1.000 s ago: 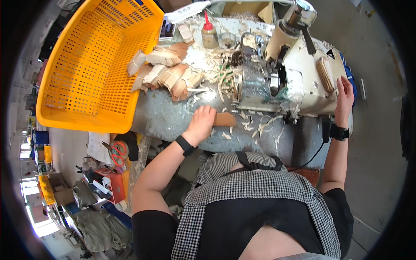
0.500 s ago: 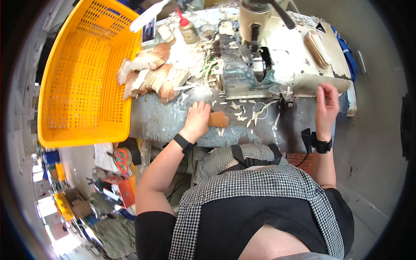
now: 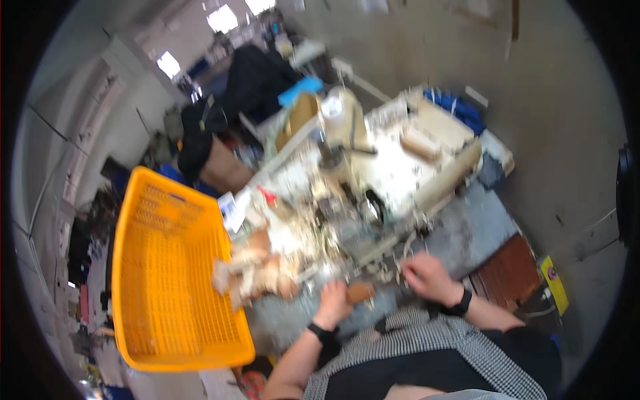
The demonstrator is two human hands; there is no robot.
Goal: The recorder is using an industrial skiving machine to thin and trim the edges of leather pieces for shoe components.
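My left hand (image 3: 335, 303) rests at the near edge of the grey worktop, its fingers closed on one end of a small flat tan piece (image 3: 362, 293), which looks like leather. To the right, my right hand (image 3: 431, 277) is raised over the worktop in front of the machine (image 3: 353, 227), fingers curled together. Motion blur hides whether anything sits in that grip. Pale thin scraps (image 3: 379, 272) lie between the hands. Left of the machine a loose stack of tan and whitish pieces (image 3: 261, 275) lies beside the basket.
A large yellow perforated basket (image 3: 119, 267) stands at the left. Behind the stack is a small bottle (image 3: 281, 208) with a red tip. A pale bundle (image 3: 420, 144) lies on the machine's right side, near blue cloth (image 3: 457, 110). A reddish-brown panel (image 3: 508, 272) shows at right.
The head view has swung up and tilted, showing more of the room. My right hand has come from the right end of the worktop toward the left hand. My left hand stays at the tan piece.
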